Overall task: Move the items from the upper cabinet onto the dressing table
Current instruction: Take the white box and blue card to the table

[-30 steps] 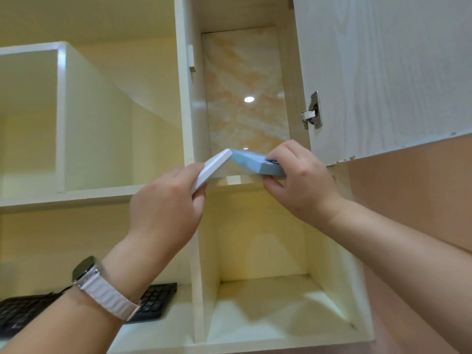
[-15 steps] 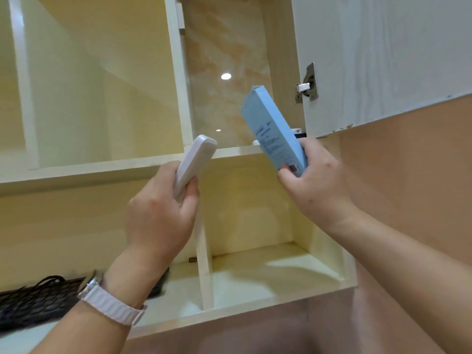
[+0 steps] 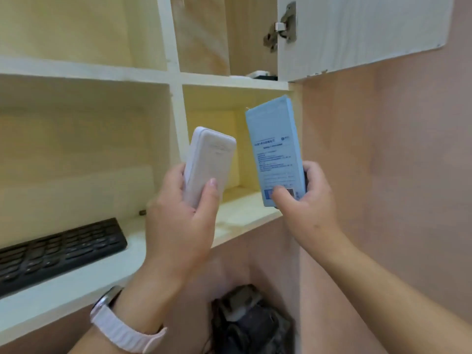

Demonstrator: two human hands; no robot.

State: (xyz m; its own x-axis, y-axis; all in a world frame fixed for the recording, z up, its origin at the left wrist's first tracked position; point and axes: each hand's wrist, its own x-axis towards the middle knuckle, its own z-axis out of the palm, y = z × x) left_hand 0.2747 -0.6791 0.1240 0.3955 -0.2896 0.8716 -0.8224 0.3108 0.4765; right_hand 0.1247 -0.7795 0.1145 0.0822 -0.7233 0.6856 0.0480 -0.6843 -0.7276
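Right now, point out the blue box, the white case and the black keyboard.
blue box [image 3: 275, 149]: head view, middle of its printed face.
white case [image 3: 208, 159]: head view, middle of its broad face.
black keyboard [image 3: 58, 249]: head view, key rows on the lower shelf.

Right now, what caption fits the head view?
Left hand holds a white rounded plastic case, right hand a blue cardboard box, before pale shelves.

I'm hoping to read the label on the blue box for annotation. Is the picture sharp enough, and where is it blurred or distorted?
Head view: print on the blue box shows as lines but is too soft to read; head view: the white case is soft too and the black keyboard is smeared; head view: the cabinet partition leans from wide-angle distortion; no glare on the box.
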